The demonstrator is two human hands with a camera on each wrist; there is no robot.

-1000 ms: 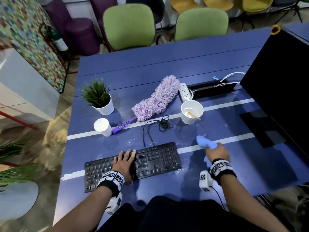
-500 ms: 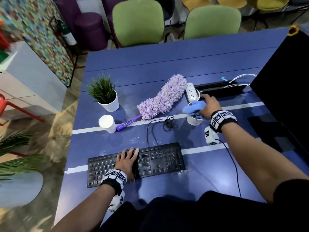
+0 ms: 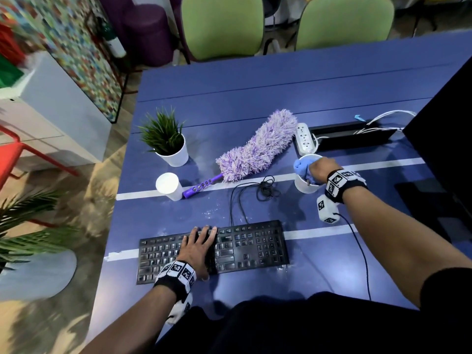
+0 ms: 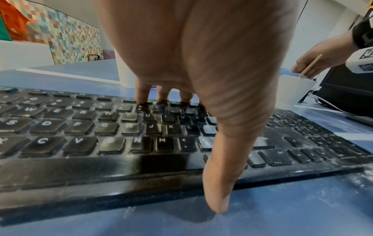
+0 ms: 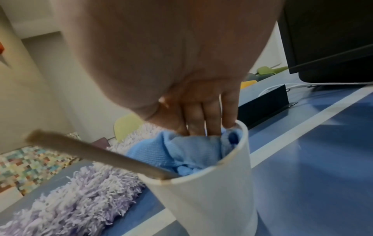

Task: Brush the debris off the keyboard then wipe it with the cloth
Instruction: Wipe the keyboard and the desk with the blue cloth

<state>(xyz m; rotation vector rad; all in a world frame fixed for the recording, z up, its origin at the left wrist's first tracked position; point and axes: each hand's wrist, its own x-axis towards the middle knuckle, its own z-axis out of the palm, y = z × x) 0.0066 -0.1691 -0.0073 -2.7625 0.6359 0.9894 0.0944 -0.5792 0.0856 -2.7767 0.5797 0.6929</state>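
Note:
The black keyboard lies near the front edge of the blue table, with white dust on its keys. My left hand rests flat on its middle, fingers straight on the top rows. My right hand holds the bunched blue cloth in the mouth of a white cup. In the right wrist view its fingers reach down into the cloth inside the cup, beside a wooden stick. The purple duster lies left of the cup.
A potted plant and a small white cup stand at the left. The keyboard's coiled cable lies behind the keyboard. A power strip and a black monitor stand at the right. White dust speckles the table.
My right hand carried the blue cloth from the table right of the keyboard up to the white cup and lowered it into the cup. The left hand stayed on the keyboard.

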